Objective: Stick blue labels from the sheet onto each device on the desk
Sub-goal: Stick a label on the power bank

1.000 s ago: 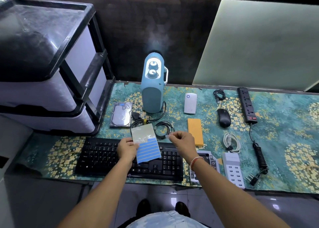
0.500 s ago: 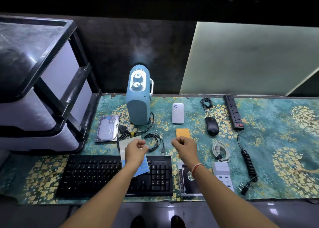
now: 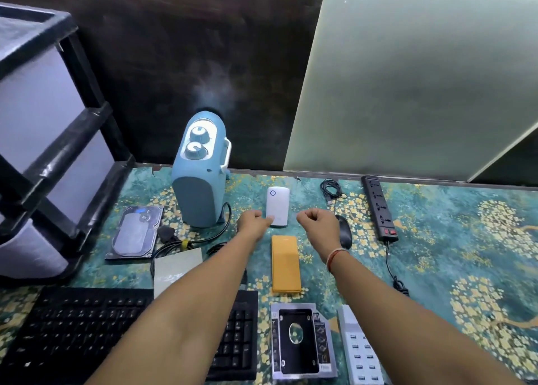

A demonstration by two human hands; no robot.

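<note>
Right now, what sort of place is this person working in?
Probably a home or small-office computer desk, perhaps a repair bench. A keyboard, a mouse and a bare hard drive lie on a flower-patterned mat, with a power strip and plastic drawers beside them.

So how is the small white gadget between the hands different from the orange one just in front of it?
The white device is short with rounded corners; the orange device is longer and flatter with squarer corners. The white one shows a small blue ring near its far end, while the orange one's top looks plain. The left hand touches the white one's near corner; nothing touches the orange one. Both lie flat on the patterned desk, lengthwise away from the person.
</note>
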